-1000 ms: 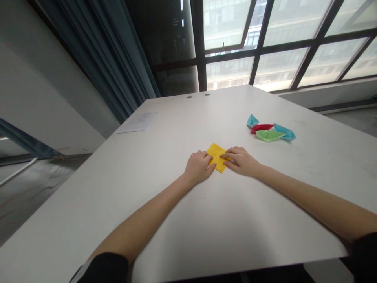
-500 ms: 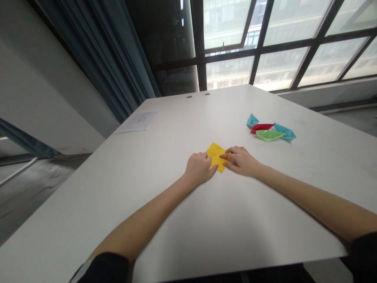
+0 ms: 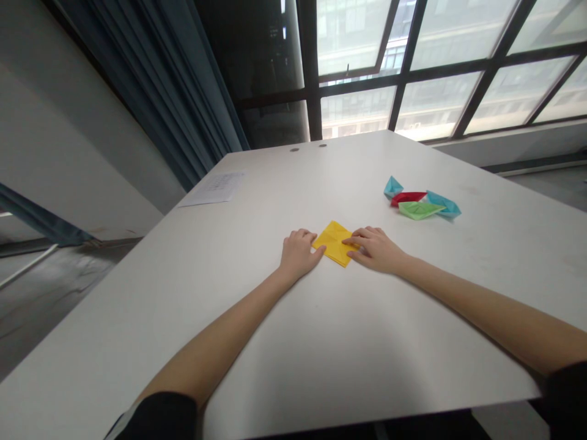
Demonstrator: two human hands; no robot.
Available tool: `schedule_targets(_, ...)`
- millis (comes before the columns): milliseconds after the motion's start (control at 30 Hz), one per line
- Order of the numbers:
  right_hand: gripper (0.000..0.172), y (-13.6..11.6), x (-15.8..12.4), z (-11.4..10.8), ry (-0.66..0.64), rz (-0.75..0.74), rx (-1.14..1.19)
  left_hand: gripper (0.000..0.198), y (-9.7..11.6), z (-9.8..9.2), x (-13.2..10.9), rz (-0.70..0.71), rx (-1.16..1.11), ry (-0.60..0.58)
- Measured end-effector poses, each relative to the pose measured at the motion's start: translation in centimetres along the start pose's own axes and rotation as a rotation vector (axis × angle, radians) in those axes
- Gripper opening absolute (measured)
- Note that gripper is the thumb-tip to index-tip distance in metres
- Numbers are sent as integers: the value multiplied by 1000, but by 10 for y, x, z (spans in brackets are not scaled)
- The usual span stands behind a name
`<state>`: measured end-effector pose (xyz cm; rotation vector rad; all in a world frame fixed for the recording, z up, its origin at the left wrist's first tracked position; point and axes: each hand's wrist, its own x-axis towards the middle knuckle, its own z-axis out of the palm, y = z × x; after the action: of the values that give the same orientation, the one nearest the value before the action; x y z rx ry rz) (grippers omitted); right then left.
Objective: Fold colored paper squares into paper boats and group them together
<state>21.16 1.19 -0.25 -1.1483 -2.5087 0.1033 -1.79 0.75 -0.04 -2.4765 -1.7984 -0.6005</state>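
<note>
A folded square of yellow origami paper (image 3: 334, 239) lies on the white table with a corner toward me and crease lines on top. My left hand (image 3: 299, 252) is at its left corner, thumb on the near edge and fingers curled around the corner. From the right, my right hand (image 3: 376, 249) holds the paper, its index finger pressed on top and its thumb by the near right edge. The right corner is hidden beneath that hand.
Several folded paper boats sit beyond my right hand: a red one (image 3: 407, 198), a green one (image 3: 419, 211) and blue ones (image 3: 444, 205). A printed sheet (image 3: 213, 188) lies at the table's (image 3: 293, 342) left edge. Windows and a blue curtain (image 3: 183, 91) stand behind.
My left hand has slid left from on top of the yellow paper to its left corner, uncovering more of it. My right hand has stayed in place.
</note>
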Motion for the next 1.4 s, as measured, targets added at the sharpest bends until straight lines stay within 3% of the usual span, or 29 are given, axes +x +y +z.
schedule_targets(300, 38, -1, 0, 0, 3, 10, -15, 16, -3, 1, 3, 47, -230, 59)
schedule_targets(500, 38, 1, -1, 1, 6, -2, -10, 23, -2, -1, 3, 145, -340, 38)
schedule_targets(700, 38, 0, 0, 0, 4, -2, -11, 24, 2, -5, 1, 178, -298, -8)
schedule_targets(967, 37, -2, 0, -1, 8, -30, -21, 27, 3, -6, -1, 453, -79, -102)
schedule_targets(1400, 32, -5, -1, -6, -55, -312, 150, 29, 7, -10, 0, 416, -23, -122)
